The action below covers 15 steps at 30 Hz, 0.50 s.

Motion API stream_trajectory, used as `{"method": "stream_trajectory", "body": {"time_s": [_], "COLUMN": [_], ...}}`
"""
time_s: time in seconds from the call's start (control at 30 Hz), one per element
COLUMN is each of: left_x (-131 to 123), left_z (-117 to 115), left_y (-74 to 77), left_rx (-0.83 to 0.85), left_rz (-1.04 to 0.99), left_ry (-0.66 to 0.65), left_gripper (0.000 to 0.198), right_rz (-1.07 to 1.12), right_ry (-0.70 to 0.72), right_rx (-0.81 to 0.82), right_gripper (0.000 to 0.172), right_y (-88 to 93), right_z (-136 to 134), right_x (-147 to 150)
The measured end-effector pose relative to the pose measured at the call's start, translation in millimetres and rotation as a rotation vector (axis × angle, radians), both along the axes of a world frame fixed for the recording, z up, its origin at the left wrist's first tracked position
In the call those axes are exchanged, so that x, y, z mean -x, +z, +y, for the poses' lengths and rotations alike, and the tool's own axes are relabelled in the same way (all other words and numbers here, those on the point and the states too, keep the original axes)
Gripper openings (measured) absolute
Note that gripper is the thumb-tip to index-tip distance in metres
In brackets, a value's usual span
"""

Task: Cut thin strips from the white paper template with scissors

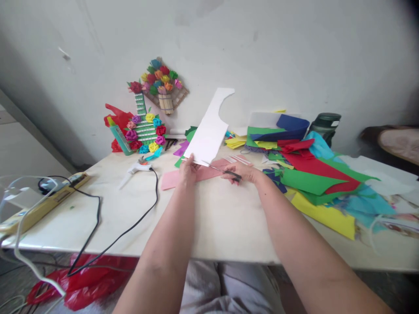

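My left hand [189, 171] pinches the lower left corner of a white sheet of card [209, 133], which stands tilted up over the table and has a curved cut-out on its upper right side. Scissors [232, 175] with dark handles are in my right hand [240, 172]. Their blades reach left to the card's bottom edge, near my left fingers. Below both hands lies a strip of pink paper [173, 179]. Several thin white strips [234, 158] rest just beyond my right hand.
A white glue gun [135, 171] with a black cable lies left, near a glue bottle [118, 137] and a flower-decorated green craft piece [146, 126]. Coloured paper [314, 181] is heaped at right, before a dark bottle [326, 126]. A power strip [49, 200] sits at the left edge.
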<state>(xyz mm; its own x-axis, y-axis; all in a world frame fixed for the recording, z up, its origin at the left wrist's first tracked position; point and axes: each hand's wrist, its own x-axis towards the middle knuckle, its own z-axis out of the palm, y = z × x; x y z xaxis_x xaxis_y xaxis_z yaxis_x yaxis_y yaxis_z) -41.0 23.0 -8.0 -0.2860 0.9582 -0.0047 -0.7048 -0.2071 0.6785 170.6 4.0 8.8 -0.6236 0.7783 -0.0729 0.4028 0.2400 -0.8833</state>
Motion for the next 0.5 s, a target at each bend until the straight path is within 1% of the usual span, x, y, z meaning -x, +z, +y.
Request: {"method": "stream_trajectory", "body": {"time_s": [0.27,0.5], "left_x": [-3.6,-3.1], "left_z": [-2.3,-0.9], "left_y": [-1.6,-3.2], "left_rx": [-0.079,-0.08], "left_rz": [0.028,0.023], "left_ry": [-0.062,-0.107], "left_gripper": [0.014,0.015], "right_rz": [0.002,-0.034], "right_ry": [0.023,0.021], "right_rx": [0.018,0.006], "right_gripper": [0.042,0.042], "right_y": [4.7,2.4], "right_z": [-6.1,-6.4], "right_x": [3.8,5.6]}}
